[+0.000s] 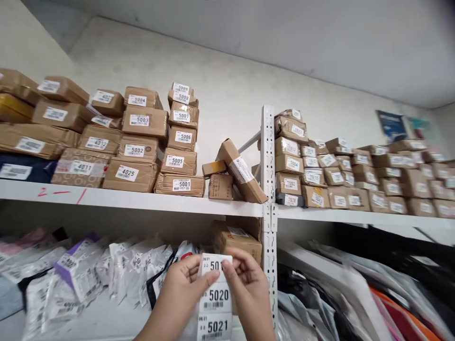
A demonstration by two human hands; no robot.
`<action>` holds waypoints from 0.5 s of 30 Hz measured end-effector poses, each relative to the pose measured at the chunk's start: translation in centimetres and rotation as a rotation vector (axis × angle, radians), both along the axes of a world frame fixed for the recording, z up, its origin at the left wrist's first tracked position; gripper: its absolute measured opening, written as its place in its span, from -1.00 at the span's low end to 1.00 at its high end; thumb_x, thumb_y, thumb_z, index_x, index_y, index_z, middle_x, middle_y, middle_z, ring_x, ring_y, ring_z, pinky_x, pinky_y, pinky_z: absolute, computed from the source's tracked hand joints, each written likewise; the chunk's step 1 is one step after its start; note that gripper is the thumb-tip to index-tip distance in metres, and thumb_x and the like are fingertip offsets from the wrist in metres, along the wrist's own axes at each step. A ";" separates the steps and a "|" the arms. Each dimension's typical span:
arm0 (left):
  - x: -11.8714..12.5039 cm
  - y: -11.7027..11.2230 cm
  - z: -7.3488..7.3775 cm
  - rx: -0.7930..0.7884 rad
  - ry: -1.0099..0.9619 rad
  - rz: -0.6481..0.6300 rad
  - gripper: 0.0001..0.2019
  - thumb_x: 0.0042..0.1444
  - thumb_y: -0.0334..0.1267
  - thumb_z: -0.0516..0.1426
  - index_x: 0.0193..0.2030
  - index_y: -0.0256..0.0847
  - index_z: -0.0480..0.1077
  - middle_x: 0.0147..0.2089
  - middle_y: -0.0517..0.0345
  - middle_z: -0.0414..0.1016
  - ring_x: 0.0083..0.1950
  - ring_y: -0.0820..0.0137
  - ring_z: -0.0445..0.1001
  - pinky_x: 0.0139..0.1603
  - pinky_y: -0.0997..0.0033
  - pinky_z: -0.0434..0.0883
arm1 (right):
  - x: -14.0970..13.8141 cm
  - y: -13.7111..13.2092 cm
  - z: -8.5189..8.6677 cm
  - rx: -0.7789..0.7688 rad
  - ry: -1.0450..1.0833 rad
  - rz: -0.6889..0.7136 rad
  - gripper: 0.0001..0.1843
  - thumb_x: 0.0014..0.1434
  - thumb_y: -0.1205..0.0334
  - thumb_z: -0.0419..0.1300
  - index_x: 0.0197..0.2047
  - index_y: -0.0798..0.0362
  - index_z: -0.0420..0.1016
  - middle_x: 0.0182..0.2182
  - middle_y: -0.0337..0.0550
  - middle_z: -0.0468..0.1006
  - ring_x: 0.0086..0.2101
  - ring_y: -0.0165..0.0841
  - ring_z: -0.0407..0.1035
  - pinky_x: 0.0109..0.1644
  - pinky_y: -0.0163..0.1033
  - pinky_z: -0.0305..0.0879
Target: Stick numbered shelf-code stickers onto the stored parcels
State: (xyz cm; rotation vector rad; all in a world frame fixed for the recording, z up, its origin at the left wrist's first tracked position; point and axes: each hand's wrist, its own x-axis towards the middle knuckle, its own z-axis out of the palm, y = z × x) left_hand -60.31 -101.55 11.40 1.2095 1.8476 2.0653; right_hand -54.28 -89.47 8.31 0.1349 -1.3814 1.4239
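Note:
A white strip of printed labels (219, 305) hangs between my hands, low in the middle of the view. Its stickers show barcodes and the numbers 5020 and 5021; the top number is partly covered by my right thumb. My left hand (186, 284) pinches the strip's left edge near the top. On the opposite edge, my right hand (247, 286) grips the top sticker between thumb and fingers. Just behind my fingers, a cardboard box (236, 241) stands on the lower shelf.
A white upper shelf (135, 201) bears stacked, numbered cardboard parcels (144, 121), with one box (243, 170) leaning beside the metal upright (269, 227). Below are bagged parcels (76, 279) at left and more bags (341, 289) at right. More small boxes (329, 177) fill the right shelf.

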 end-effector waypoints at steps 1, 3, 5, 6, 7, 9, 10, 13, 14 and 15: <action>-0.5 -0.4 0.2 -0.011 -0.009 -0.027 -0.65 -0.21 0.05 0.28 -0.49 -0.20 0.38 -0.55 0.24 0.36 -0.46 0.42 0.32 -0.41 0.48 0.33 | -0.2 -0.2 0.5 0.023 0.003 -0.010 -0.65 -0.07 0.01 0.37 -0.29 0.09 0.56 -0.62 -0.29 0.38 -0.58 -0.47 0.26 -0.53 -0.39 0.27; -1.3 -1.1 0.0 -0.049 0.051 -0.037 -0.64 -0.10 0.09 0.21 -0.51 -0.20 0.33 -0.58 0.27 0.30 -0.49 0.45 0.27 -0.47 0.52 0.27 | -0.3 -0.8 1.0 0.070 -0.015 -0.023 -0.67 -0.07 0.02 0.36 -0.34 0.10 0.55 -0.62 -0.29 0.38 -0.59 -0.49 0.24 -0.54 -0.41 0.23; -2.1 -1.8 -0.8 -0.081 0.183 -0.001 -0.59 -0.01 0.12 0.14 -0.56 -0.19 0.24 -0.61 0.31 0.19 -0.53 0.49 0.17 -0.53 0.55 0.16 | 0.2 -1.7 0.9 0.104 -0.059 -0.054 -0.70 -0.06 0.03 0.35 -0.42 0.11 0.52 -0.61 -0.26 0.40 -0.59 -0.49 0.23 -0.55 -0.41 0.21; -2.4 -2.1 -1.4 -0.088 0.249 0.024 -0.56 0.03 0.13 0.11 -0.59 -0.18 0.17 -0.62 0.33 0.11 -0.55 0.51 0.12 -0.54 0.55 0.11 | 0.6 -2.1 0.7 0.121 -0.076 -0.088 -0.71 -0.04 0.03 0.34 -0.44 0.10 0.50 -0.60 -0.25 0.41 -0.59 -0.49 0.23 -0.56 -0.41 0.20; -2.7 -2.2 -2.0 -0.090 0.294 0.042 -0.53 0.05 0.13 0.10 -0.61 -0.18 0.09 -0.63 0.34 0.04 -0.56 0.52 0.07 -0.55 0.55 0.08 | 1.1 -2.6 0.4 0.148 -0.086 -0.135 -0.73 -0.02 0.05 0.33 -0.45 0.10 0.50 -0.58 -0.24 0.42 -0.58 -0.48 0.24 -0.56 -0.41 0.21; -3.1 -2.2 -3.4 -0.073 0.280 0.004 -0.52 0.03 0.13 0.12 -0.62 -0.17 0.06 -0.61 0.34 0.01 -0.54 0.52 0.08 -0.53 0.56 0.12 | 2.0 -3.6 -0.3 0.232 -0.089 -0.254 -0.77 0.03 0.09 0.30 -0.47 0.08 0.50 -0.55 -0.21 0.43 -0.54 -0.45 0.28 -0.53 -0.39 0.25; -3.1 -2.1 -4.0 -0.065 0.224 -0.054 -0.54 0.01 0.13 0.15 -0.60 -0.18 0.13 -0.60 0.33 0.06 -0.52 0.50 0.14 -0.50 0.56 0.18 | 2.3 -3.9 -0.8 0.273 -0.084 -0.314 -0.80 0.06 0.12 0.28 -0.48 0.07 0.50 -0.54 -0.20 0.44 -0.51 -0.43 0.31 -0.50 -0.38 0.28; -2.6 -1.6 -5.9 -0.044 -0.001 -0.213 -0.57 -0.10 0.17 0.22 -0.48 -0.21 0.35 -0.55 0.27 0.30 -0.42 0.40 0.34 -0.38 0.52 0.34 | 2.7 -4.4 -2.6 0.301 -0.091 -0.426 -0.82 0.09 0.15 0.25 -0.47 0.05 0.51 -0.51 -0.18 0.46 -0.47 -0.41 0.35 -0.43 -0.37 0.31; -2.3 -1.4 -6.6 -0.038 -0.041 -0.218 -0.55 -0.10 0.19 0.22 -0.46 -0.22 0.37 -0.54 0.25 0.35 -0.41 0.39 0.36 -0.36 0.51 0.36 | 2.5 -4.4 -3.4 0.279 -0.105 -0.433 -0.82 0.10 0.14 0.25 -0.46 0.04 0.51 -0.52 -0.19 0.46 -0.48 -0.41 0.35 -0.43 -0.37 0.31; -2.1 -1.3 -7.3 -0.032 -0.057 -0.195 -0.54 -0.08 0.22 0.20 -0.49 -0.22 0.36 -0.55 0.25 0.36 -0.43 0.40 0.36 -0.37 0.51 0.36 | 2.3 -4.4 -4.4 0.244 -0.117 -0.434 -0.82 0.10 0.13 0.25 -0.45 0.04 0.52 -0.52 -0.20 0.46 -0.48 -0.42 0.34 -0.42 -0.37 0.30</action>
